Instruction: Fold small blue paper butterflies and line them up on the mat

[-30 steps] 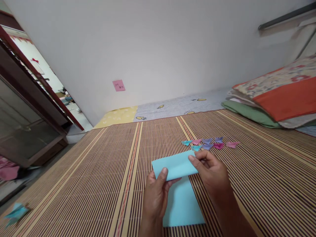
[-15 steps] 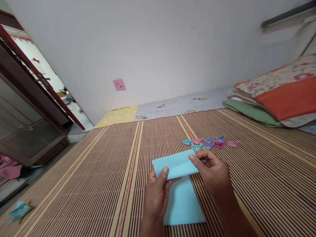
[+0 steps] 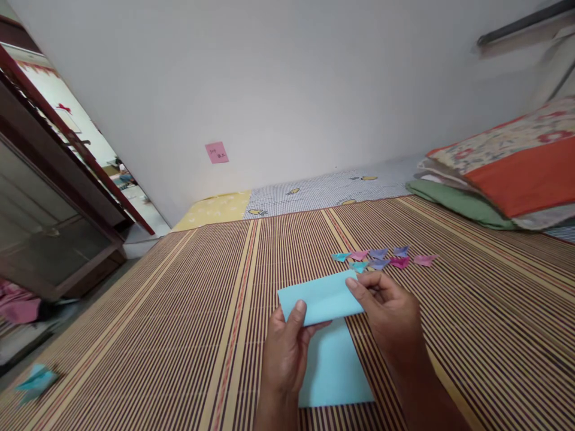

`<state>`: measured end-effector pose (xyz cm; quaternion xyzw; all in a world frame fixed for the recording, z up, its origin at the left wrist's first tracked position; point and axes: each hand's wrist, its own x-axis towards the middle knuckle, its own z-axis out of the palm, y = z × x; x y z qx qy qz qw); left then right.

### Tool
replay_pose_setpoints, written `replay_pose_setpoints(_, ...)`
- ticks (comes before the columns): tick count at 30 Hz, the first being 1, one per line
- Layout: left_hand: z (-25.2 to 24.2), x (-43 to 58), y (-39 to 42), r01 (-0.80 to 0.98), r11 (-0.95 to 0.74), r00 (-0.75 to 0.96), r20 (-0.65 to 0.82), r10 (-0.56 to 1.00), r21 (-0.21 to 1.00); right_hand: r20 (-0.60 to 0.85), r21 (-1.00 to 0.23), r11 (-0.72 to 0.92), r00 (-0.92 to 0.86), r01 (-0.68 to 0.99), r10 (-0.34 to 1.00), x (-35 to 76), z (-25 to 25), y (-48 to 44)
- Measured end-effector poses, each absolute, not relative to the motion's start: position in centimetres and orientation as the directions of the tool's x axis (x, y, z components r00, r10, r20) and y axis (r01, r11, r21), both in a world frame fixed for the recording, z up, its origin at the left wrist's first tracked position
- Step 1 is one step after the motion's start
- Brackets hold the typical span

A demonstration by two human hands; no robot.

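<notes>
A light blue sheet of paper [image 3: 330, 359] lies on the striped bamboo mat [image 3: 179, 323], its far half folded up towards me. My left hand [image 3: 285, 353] pinches the folded flap [image 3: 321, 296] at its left lower edge, thumb on top. My right hand [image 3: 389, 311] pinches the flap's right end between thumb and fingers. Just beyond my right hand lie several small folded paper pieces [image 3: 381, 258] in teal, pink and purple, in a loose row on the mat.
Folded bedding, orange, flowered and green [image 3: 498, 173], is stacked at the right. A checked sheet [image 3: 323, 190] runs along the white wall, which bears a pink note [image 3: 216, 152]. A dark wooden cabinet [image 3: 49, 203] stands at left; blue paper scraps [image 3: 36, 378] lie at the mat's left edge.
Hardly anything has moved; both hands keep their pinch on the folded flap, and the view has drifted very slightly.
</notes>
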<state>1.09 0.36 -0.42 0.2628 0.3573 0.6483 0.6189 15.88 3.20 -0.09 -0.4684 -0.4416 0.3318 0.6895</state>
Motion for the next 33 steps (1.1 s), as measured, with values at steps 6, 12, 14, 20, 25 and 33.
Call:
replay_pose_setpoints(6, -0.5, 1.2, 0.3, -0.62, 0.016, -0.109, -0.107, 0.988, 0.784, 0.326, -0.932, 0.362, 0.4, -0.014, 0.856, 15.9, -0.2, 3.3)
replay_pose_setpoints(12, -0.2, 1.3, 0.4, -0.628, 0.023, -0.112, -0.119, 0.986, 0.778, 0.349, -0.925, 0.38, 0.386, -0.004, 0.854, 16.3, -0.9, 3.7)
replay_pose_setpoints(14, -0.2, 1.4, 0.4, -0.634, 0.025, -0.105, -0.118, 0.987, 0.773, 0.348, -0.919, 0.392, 0.391, -0.038, 0.852, 16.2, -1.0, 3.8)
replay_pose_setpoints(20, -0.3, 1.6, 0.3, -0.643, 0.031, -0.11, -0.132, 0.985, 0.766, 0.324, -0.892, 0.423, 0.424, -0.162, 0.846, 15.8, -0.5, 3.8)
replay_pose_setpoints(25, -0.7, 0.3, 0.6, -0.559, 0.088, -0.031, -0.127, 0.991, 0.825, 0.344, -0.9, 0.413, 0.353, -0.142, 0.87, 17.0, -0.2, 3.8)
replay_pose_setpoints(33, -0.3, -2.1, 0.4, -0.069, 0.083, 0.191, -0.069, 0.979, 0.994, 0.338, -0.941, 0.338, 0.02, 0.0, 0.941, 19.2, 0.1, 3.2)
